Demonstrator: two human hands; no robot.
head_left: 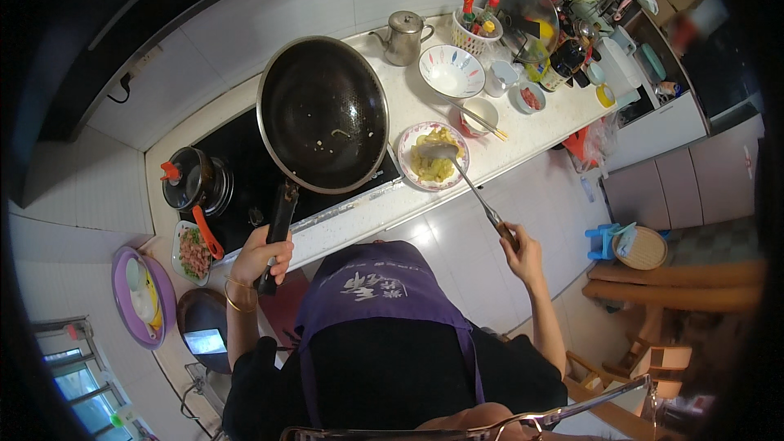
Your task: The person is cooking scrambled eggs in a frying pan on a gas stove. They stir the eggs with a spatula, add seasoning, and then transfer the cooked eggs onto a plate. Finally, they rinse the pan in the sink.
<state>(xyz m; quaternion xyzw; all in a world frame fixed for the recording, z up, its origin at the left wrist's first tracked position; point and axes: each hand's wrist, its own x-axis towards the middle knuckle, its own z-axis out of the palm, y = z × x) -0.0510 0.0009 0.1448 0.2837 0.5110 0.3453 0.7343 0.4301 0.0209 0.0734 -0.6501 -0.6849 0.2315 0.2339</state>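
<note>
My left hand [260, 257] grips the black handle of a large dark wok [321, 104], which sits tilted over the hob. A few pale food scraps cling to the wok's inside. In my right hand [523, 254] is a long-handled metal spatula [484, 202]. Its blade rests on yellow-green cooked food [436, 169] in a patterned plate [403, 159] at the counter's front edge, right of the wok.
Behind the plate stand a small bowl with chopsticks [481, 116], a fish-patterned bowl [452, 70] and a metal kettle [404, 37]. A lidded pot [187, 179] occupies the hob's left side. Beside it are a dish of chopped meat [195, 251] and a purple basin [122, 294].
</note>
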